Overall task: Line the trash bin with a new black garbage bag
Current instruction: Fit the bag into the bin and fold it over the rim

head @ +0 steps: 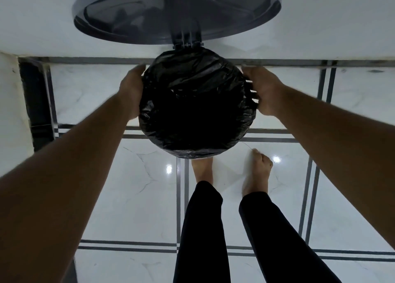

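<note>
On the white marble-patterned floor (132,197), close against the wall (42,26) at its far edge, we saw the round trash bin (253,94) standing upright, with its grey lid (245,29) swung open and leaning back against the wall. A black garbage bag (192,103) lay inside the bin, its crinkled plastic folded out over the rim all the way round, so that almost nothing of the bin's own wall showed except some slats on the right. The left hand (131,92) pressed against the left side of the rim, fingers wrapped around the bag-covered edge. The right hand (264,90) held the right side in the same way, with its fingers curled over the rim and the plastic. Both arms were bare. Two bare feet (258,171) stood just on the near side of the bin, below black trouser legs (201,229).
</note>
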`<state>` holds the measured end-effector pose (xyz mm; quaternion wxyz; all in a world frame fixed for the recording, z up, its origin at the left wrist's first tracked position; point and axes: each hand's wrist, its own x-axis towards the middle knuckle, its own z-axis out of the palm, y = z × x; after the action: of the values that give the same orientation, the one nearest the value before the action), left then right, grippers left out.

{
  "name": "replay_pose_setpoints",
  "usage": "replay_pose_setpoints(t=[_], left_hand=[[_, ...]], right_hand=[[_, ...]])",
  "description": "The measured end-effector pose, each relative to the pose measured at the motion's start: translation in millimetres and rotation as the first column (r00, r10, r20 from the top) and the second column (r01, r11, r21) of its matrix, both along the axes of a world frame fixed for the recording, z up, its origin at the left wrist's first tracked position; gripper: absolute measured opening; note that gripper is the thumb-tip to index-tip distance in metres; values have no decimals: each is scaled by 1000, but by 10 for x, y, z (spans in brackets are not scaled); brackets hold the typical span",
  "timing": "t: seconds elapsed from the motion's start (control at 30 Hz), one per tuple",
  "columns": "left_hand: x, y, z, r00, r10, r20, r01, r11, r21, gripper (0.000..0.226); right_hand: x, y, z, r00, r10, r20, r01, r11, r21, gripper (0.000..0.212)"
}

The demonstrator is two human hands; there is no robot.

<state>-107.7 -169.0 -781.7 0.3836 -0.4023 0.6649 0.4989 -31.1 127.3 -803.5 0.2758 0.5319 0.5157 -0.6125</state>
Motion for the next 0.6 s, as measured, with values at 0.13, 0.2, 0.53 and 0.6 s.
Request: replay_pose_setpoints(t=[0.13, 0.2, 0.53, 0.6], left_hand=[[-253, 30, -16, 972, -229, -44, 233, 960, 157, 31], [-335, -18, -65, 970, -234, -61, 240, 961, 139, 33], [-445, -1, -131, 979, -206, 14, 188, 919, 348, 55], [-446, -33, -133, 962, -272, -6, 254, 892, 374, 59]], right_hand=[[-269, -93, -94, 995, 91, -30, -92, 995, -29, 28], [-335, -101, -155, 992, 118, -41, -120, 992, -48, 32], [-269, -44, -308, 996, 83, 37, -83, 997, -7, 32], [-261, -40, -298, 998, 57, 19, -57, 998, -16, 28]])
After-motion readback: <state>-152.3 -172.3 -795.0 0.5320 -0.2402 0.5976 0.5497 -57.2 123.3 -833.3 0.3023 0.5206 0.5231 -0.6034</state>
